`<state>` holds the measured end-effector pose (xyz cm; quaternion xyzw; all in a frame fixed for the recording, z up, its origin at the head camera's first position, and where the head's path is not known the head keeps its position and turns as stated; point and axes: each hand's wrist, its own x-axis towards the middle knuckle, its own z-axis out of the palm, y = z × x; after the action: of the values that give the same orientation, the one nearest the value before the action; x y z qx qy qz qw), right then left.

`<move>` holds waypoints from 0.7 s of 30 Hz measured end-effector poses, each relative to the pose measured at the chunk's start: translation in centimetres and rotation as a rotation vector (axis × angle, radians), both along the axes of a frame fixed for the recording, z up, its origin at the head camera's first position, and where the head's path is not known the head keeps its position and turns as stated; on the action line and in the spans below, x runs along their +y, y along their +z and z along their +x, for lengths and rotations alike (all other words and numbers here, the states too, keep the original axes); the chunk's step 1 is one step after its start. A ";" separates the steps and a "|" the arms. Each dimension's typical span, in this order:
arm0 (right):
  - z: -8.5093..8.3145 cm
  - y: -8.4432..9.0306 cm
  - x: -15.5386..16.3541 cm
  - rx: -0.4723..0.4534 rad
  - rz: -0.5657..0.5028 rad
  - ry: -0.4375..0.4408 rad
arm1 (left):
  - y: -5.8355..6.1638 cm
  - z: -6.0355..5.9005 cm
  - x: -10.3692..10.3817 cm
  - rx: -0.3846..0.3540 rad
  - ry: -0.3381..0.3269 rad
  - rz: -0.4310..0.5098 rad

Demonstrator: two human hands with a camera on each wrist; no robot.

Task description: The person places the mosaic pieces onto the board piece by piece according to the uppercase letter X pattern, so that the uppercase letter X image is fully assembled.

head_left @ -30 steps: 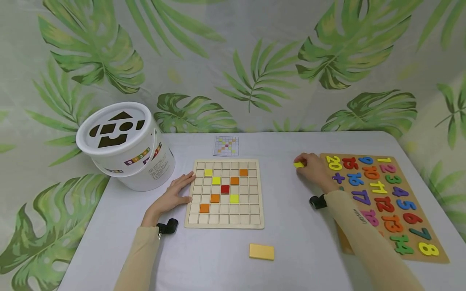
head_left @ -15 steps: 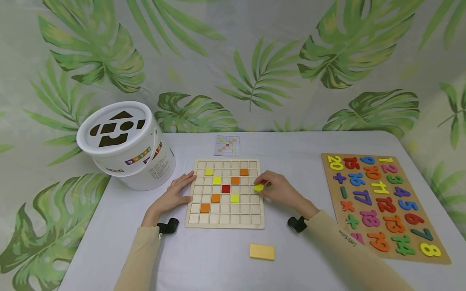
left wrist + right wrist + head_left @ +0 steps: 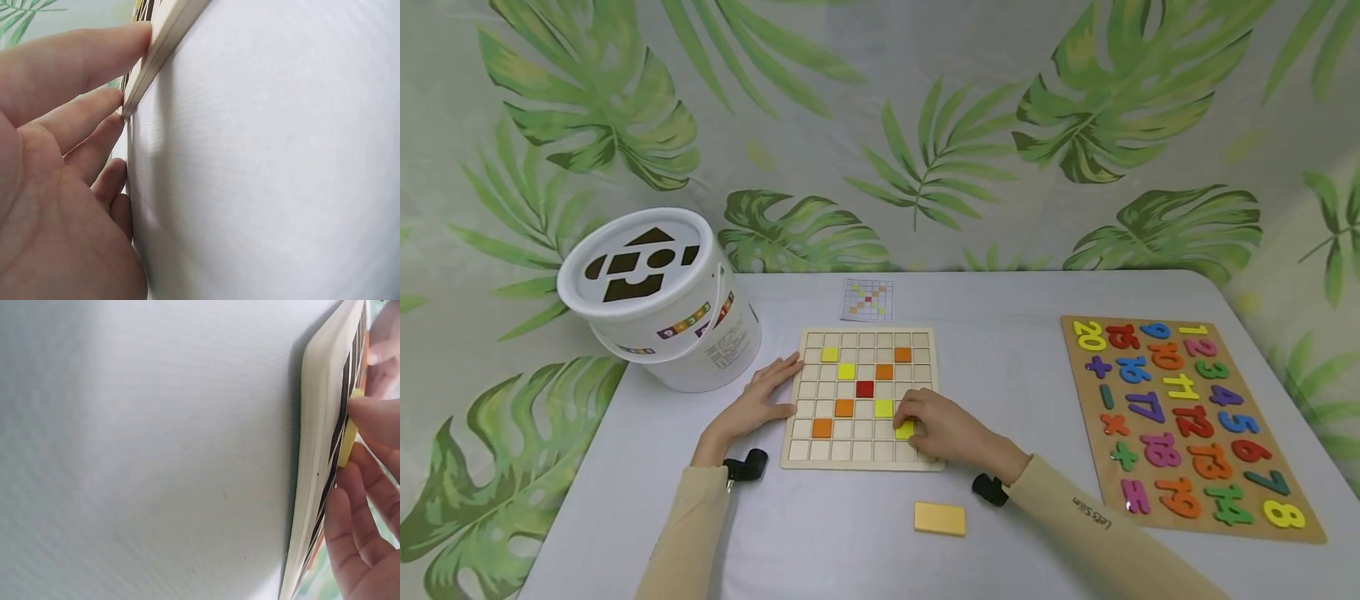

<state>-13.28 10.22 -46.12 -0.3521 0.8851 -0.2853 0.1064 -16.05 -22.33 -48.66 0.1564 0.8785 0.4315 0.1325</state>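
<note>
A square wooden grid board [image 3: 863, 452] lies on the white table. My left hand [image 3: 758, 404] rests at its left side, fairly straight fingers touching the rim, as the left wrist view shows along the board's edge [image 3: 164, 50]. Over the lower right cells, my right hand [image 3: 946, 427] pinches a yellow square tile [image 3: 903, 431] between thumb and fingers. In the right wrist view this tile [image 3: 348, 442] stands tilted at the grid surface. Diagonal lines of tiles cross the board: a red tile [image 3: 865, 389], yellow tiles [image 3: 847, 372] and orange tiles [image 3: 822, 428].
Behind the board lies a small pattern card [image 3: 867, 300] with a coloured cross. A white lidded bucket [image 3: 730, 333] stands at the left. On the right is a number puzzle board [image 3: 1217, 521]. A plain yellow block [image 3: 939, 518] lies in front.
My right hand has come left from beside the number puzzle to the grid board, bringing the yellow tile down to the lower right cells. My left hand has stayed at the rim.
</note>
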 end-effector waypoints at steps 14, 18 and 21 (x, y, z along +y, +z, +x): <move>-0.3 0.8 1.6 -0.098 -0.113 -0.041 | 0.2 0.0 0.2 0.011 -0.018 0.028; -0.8 1.8 3.6 -0.090 -0.180 -0.141 | 0.4 -0.1 0.1 0.011 -0.022 -0.019; -1.2 2.6 5.5 -0.025 -0.181 -0.251 | 0.8 -0.2 0.2 0.036 -0.025 -0.062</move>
<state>-14.51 15.76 -43.48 -0.2434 0.8914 -0.3792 0.0490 -16.24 -22.09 -47.82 0.1710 0.8916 0.3996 0.1266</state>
